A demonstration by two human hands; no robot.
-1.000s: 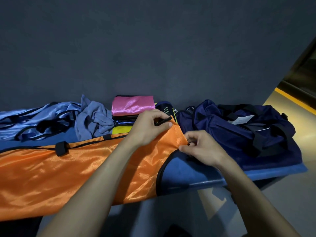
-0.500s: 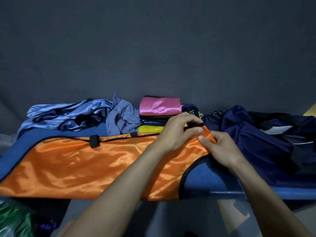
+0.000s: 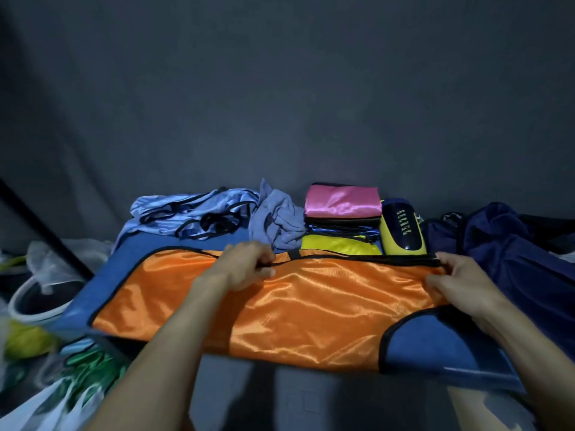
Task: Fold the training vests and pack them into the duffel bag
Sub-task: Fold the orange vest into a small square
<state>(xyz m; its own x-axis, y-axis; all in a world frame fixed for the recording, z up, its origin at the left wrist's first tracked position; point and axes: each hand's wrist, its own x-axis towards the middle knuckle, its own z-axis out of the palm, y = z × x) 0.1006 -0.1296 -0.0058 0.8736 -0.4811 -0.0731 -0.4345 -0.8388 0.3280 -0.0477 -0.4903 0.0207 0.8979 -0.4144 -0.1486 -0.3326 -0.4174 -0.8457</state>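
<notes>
The orange vest [image 3: 295, 309] lies spread lengthwise across the blue tabletop [image 3: 435, 346], its black-trimmed upper edge facing the wall. The left hand [image 3: 245, 269] reaches in from below, forearm angled up and right, knuckles up, its fingers curled round the black trim near the middle of that edge. The right hand [image 3: 460, 281] sits at the vest's right end, fingers pinching the corner of the fabric. Behind lie a light-blue vest [image 3: 193, 213], a folded stack topped by a pink vest [image 3: 342, 202], and the navy duffel bag [image 3: 513, 253] at right.
</notes>
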